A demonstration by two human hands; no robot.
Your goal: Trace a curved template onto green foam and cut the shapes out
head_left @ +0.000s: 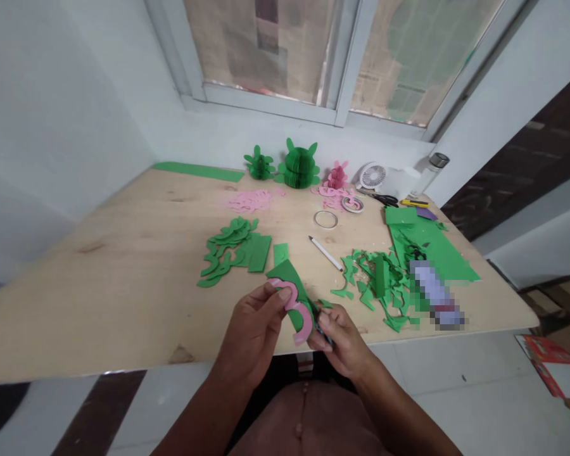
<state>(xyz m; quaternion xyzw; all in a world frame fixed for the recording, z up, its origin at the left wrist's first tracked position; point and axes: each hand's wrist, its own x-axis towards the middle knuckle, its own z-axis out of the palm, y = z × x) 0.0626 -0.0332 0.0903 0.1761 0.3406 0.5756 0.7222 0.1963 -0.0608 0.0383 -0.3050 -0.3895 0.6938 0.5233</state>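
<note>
My left hand [256,323] pinches a green paper piece [285,271] together with a curvy pink paper shape [304,320] lying on top of it. My right hand [338,335] is closed around dark scissors [323,329], mostly hidden by the fingers, with the blades at the green paper's right edge. A thin green offcut [325,304] shows just above that hand. On the table left of my hands lie a stack of cut curvy green shapes [232,234] and green rectangles [259,252].
Green scraps [368,278] and large green sheets [451,253] lie to the right, with a blurred-out object [434,291]. A white pen [325,253] and tape rings [325,220] lie mid-table. Paper figures [299,166], a small fan [373,175] and a bottle [430,174] line the back.
</note>
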